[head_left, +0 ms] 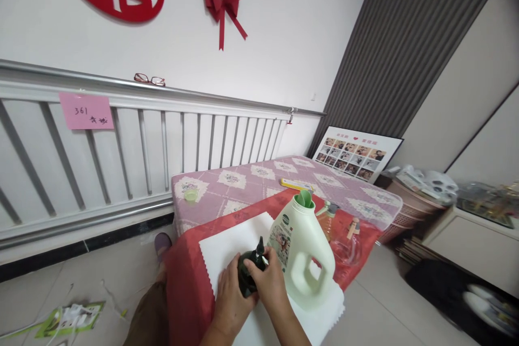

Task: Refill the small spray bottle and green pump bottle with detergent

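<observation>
A dark green pump bottle stands low between my hands, over a white cloth. Wrapped around its left side is my left hand. My right hand grips the pump head at the top, thumb pressed near the collar. The pump's lower part is hidden by my fingers. Just right of my hands, a large pale green detergent jug stands upright and uncapped, its green pouring spout showing in the mouth. A light green cap-like cup sits farther off on the patterned cover.
Behind the jug are a clear bottle and a transparent container on the red cloth. A yellow box lies beyond. White radiator borders the far side; a photo board leans at the back.
</observation>
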`<state>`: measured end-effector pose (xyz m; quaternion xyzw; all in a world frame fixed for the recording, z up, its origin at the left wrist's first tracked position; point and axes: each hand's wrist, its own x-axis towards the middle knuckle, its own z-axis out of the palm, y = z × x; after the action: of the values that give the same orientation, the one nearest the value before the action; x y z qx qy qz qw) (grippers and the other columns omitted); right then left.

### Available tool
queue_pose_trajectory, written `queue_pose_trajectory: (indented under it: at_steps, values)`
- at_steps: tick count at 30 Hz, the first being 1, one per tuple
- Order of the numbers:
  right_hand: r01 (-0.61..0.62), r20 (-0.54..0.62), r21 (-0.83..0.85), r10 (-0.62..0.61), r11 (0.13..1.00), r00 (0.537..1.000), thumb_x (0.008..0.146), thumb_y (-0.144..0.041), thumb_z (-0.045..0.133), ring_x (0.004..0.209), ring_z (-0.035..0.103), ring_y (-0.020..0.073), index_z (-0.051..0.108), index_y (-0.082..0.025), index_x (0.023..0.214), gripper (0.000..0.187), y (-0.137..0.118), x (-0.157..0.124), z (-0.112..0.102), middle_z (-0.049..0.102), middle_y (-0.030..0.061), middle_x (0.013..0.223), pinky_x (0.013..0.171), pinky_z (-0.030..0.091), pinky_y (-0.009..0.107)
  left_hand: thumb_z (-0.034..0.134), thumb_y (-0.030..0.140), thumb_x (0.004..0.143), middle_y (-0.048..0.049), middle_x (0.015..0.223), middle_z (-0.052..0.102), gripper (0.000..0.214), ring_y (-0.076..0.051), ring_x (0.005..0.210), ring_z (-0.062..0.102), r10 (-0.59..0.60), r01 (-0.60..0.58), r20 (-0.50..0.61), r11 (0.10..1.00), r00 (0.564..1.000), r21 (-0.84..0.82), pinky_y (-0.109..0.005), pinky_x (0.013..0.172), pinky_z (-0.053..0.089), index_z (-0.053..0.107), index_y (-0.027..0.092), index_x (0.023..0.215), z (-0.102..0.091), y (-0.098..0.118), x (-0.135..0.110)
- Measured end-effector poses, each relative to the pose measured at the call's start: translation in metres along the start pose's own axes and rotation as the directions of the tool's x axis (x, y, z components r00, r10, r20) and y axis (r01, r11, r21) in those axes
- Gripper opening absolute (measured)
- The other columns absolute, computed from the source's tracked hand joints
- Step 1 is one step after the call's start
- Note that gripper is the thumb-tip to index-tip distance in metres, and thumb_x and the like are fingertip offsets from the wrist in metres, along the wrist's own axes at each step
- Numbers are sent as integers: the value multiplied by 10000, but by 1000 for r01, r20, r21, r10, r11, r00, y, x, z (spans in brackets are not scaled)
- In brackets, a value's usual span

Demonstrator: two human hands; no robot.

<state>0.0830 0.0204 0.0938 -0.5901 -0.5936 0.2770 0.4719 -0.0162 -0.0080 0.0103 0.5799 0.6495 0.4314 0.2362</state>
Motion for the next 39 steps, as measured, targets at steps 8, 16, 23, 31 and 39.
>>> queue_pose_trajectory:
  at_steps: [8,16,23,31,39]
  values:
    - [75,79,40,-78,996,994,758,-447,633,935,733,299,679,-219,928,289,9,2,-6,777,88,945,881,579,439,643,404,728,-229,1545,543,843,-366,1379,574,-1,1,2,1000,1000,-2,-554,1194,422,421,73,1471,-1,2,2]
    - [71,45,19,-72,997,996,723,-447,656,939,730,295,648,-221,963,330,5,-1,-5,773,91,969,894,571,433,630,388,738,-211,1555,538,833,-371,1402,547,-14,14,21,1000,1000,-3,-550,1198,421,414,80,1481,-1,0,0]
    - [32,-34,-19,-33,999,999,717,-445,672,884,714,329,636,-209,881,289,4,-2,3,748,117,882,883,566,483,617,381,746,-202,1554,542,784,-361,1409,545,-2,2,26,1000,1000,1,-539,1211,406,439,109,1460,-3,2,0]
    - [68,14,33,-69,997,998,732,-461,610,1157,703,335,683,-192,1085,449,3,-6,-3,768,158,1184,1035,542,478,648,380,740,-203,1548,549,804,-354,1428,526,-13,13,4,999,1000,-30,-523,1207,419,421,112,1463,-1,0,-1]
    - [-1,-45,2,1,1000,999,685,-373,693,799,681,288,558,-250,817,226,-6,-6,1,686,43,792,819,564,447,641,371,747,-199,1520,578,775,-346,1385,574,4,-4,-1,1000,1000,6,-510,1185,446,436,117,1450,-1,0,-1]
